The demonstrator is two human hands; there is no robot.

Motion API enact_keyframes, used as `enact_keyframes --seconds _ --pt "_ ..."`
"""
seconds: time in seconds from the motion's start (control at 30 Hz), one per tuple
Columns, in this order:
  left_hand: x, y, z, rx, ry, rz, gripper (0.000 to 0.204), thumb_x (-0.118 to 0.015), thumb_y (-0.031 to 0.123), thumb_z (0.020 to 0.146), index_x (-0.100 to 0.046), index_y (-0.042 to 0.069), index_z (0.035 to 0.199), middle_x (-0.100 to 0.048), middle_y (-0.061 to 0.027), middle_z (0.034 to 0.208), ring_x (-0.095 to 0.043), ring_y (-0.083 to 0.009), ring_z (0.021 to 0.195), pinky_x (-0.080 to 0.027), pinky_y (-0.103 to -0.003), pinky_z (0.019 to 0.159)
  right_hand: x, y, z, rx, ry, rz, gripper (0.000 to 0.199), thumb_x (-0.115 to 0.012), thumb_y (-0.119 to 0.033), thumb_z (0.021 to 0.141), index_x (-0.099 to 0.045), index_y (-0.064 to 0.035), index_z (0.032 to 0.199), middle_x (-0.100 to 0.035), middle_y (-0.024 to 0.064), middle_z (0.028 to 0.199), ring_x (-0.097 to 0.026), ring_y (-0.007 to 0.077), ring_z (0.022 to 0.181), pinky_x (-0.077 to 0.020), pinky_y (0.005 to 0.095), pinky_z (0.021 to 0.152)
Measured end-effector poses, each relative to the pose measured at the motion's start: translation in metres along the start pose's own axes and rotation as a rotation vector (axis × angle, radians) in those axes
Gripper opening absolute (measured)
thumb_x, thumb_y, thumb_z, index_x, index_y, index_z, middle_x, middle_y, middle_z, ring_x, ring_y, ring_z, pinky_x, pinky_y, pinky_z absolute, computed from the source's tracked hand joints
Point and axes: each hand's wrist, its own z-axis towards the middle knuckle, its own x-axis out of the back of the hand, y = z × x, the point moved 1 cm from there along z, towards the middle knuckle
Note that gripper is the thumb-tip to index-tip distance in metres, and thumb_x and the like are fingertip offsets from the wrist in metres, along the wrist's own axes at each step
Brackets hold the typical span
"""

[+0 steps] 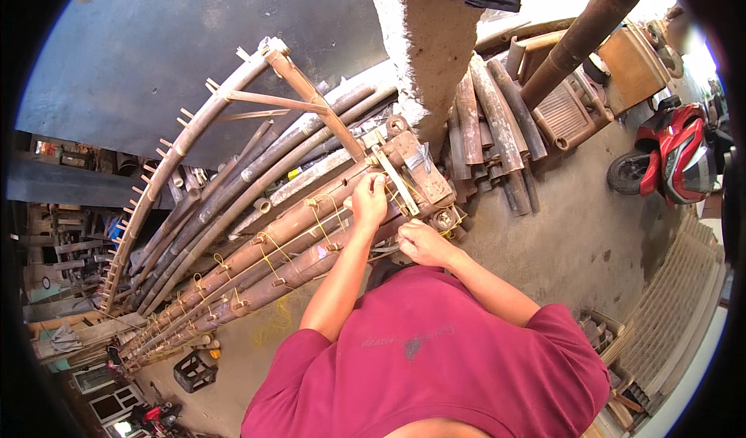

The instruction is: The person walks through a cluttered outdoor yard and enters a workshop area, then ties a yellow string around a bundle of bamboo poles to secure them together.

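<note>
The left hand and the right hand are curling near the right end of long round brown bamboo poles, grasping what I cannot tell

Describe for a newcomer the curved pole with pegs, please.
Find the large blue-grey surface, upper left. A brown pole arches across it, its top joining a slanting post. Unlike the poles beside it, it has short pegs lining its outer side.

From my remote seat I count one bare left hand, one bare right hand, one red scooter at right, one black openwork plastic crate, one rough whitewashed pillar, and one curved, peg-studded wooden arch; the yellow-tied brown bamboo poles overlap too much to count.
</note>
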Motion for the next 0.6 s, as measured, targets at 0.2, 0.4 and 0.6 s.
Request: enact_keyframes --seconds 0.2,0.4,0.6 --pt "0.027 0.035 0.102 -0.096 0.018 -0.553 0.016 -0.049 0.02 0.1 -0.055 0.006 0.096 -0.057 -0.0014 0.076 -0.051 -0.0114 0.065 -0.042 -0.027 0.058 0.011 0.003 -0.007 0.033 0.037 -0.083 0.014 -0.055 -0.013 0.083 -0.049 -0.0017 0.076 -0.052 0.0155 0.078 -0.051 0.0354 0.081 -0.0438 0.0437 0.075" --pt "-0.001 -0.014 0.145 -0.123 0.07 0.293 0.023 -0.047 0.021 0.093 -0.057 0.006 0.108 -0.066 -0.026 0.096 -0.062 -0.0455 0.095 -0.047 -0.053 0.083 0.008 -0.014 -0.005 -0.013 0.04 -0.119 0.013 -0.056 -0.014 0.083 -0.055 -0.002 0.08 -0.057 0.0144 0.082 -0.055 0.0342 0.087 -0.0458 0.0431 0.078" --pt "0.081 -0.038 0.127 -0.124 0.003 0.12 0.035 -0.061 0.033 0.09 -0.059 0.007 0.112 -0.066 -0.0166 0.087 -0.065 -0.0313 0.083 -0.05 -0.042 0.077 0.014 -0.02 -0.005 0.008 0.257 -0.129 0.008 -0.064 -0.012 0.083 -0.065 -0.0038 0.083 -0.067 0.0111 0.096 -0.06 0.0309 0.094 -0.0456 0.0414 0.086"
